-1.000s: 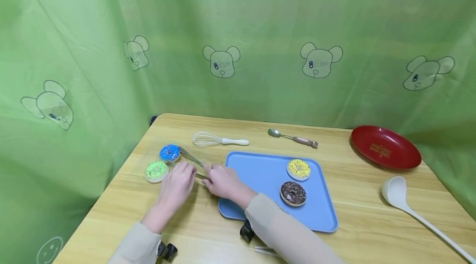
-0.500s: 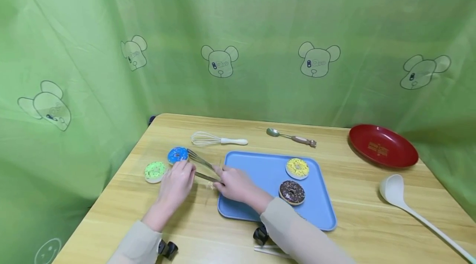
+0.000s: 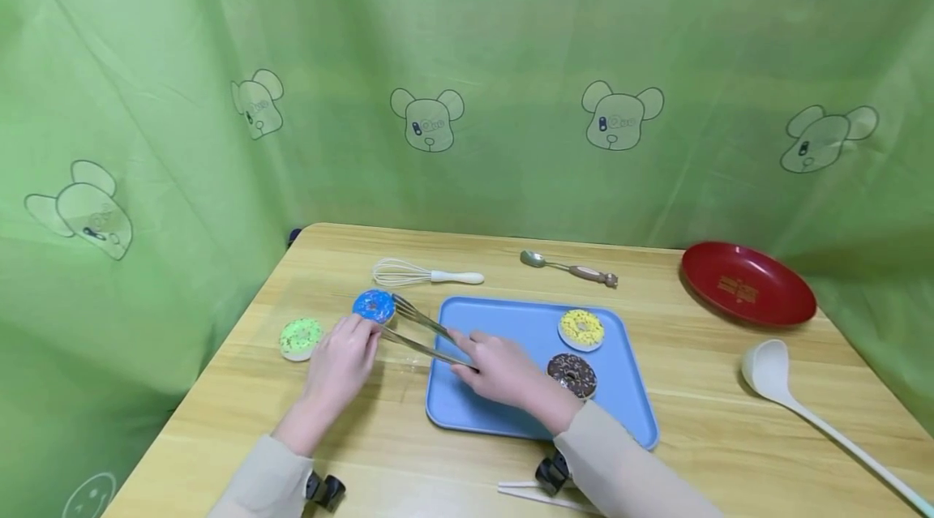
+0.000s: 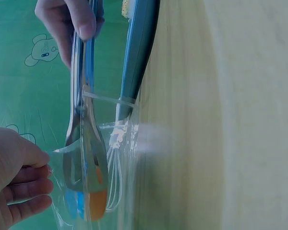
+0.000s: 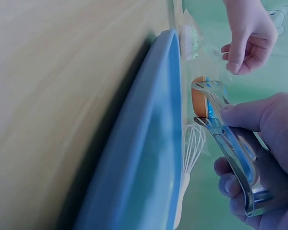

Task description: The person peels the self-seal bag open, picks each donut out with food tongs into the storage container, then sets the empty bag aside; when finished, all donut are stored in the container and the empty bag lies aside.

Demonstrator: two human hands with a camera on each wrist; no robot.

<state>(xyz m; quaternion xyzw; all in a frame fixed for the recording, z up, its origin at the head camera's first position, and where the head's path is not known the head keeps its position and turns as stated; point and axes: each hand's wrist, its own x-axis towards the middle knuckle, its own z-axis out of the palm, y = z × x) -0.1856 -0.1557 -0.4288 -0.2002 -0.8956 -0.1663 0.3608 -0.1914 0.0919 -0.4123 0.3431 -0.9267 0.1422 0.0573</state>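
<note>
My right hand (image 3: 503, 368) grips metal tongs (image 3: 419, 319), whose slotted ends hold a blue-iced toy doughnut (image 3: 374, 306) between them. Edge-on in the right wrist view, the doughnut (image 5: 199, 98) shows its orange-brown side. My left hand (image 3: 341, 356) pinches the edge of a clear plastic bag (image 4: 129, 153). In the left wrist view, the tong ends and the blue doughnut appear through the clear plastic. A green-iced doughnut (image 3: 301, 338) lies left of the left hand; I cannot tell whether it is inside the bag.
A blue tray (image 3: 481, 413) under the right hand bears yellow (image 3: 581, 329) and chocolate (image 3: 571, 376) doughnuts. Behind lie a whisk (image 3: 430, 275) and spoon (image 3: 569, 267). A red plate (image 3: 751, 283) and white ladle (image 3: 773, 376) are at right; chopsticks (image 3: 533, 494) lie in front.
My right hand has moved right with the tongs, drawing the blue doughnut rightward, away from the green one. The left hand has stayed nearly in place.
</note>
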